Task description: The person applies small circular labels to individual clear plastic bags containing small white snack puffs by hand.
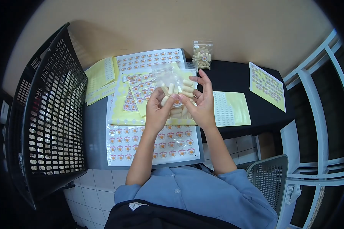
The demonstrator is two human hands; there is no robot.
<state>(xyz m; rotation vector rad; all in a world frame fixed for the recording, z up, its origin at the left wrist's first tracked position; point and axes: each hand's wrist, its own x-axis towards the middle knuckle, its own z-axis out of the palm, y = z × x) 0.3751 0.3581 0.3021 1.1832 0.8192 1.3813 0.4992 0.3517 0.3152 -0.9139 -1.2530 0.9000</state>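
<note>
Zip-top capsule bag (178, 86) sits between our two hands, above the yellow sticker sheets (141, 76) at the middle of the table (231, 74), its zip edge toward the wall; we cannot tell whether its lower end rests on the sheets. Our left hand (156, 108) has its grip closed on one side of the bag, thumb in front and fingers curled behind. Our right hand (203, 105) grips the other side, its thumb meeting the left one and some fingers spread free of the plastic. Both thumb tips lie on the round sticker (177, 103) on the bag's front, so we judge the step in hand to be pressing that sticker flat. From here, we think the next move calls for even thumb pressure out to the sticker's rim, with the fingers backing the plastic, since the loose capsules make a lumpy base and a crease could form. Near the wall stands a second capsule bag (202, 57) with a similar round sticker on its front, which gives us a pattern for placement. We cannot tell whether the zip is sealed.
</note>
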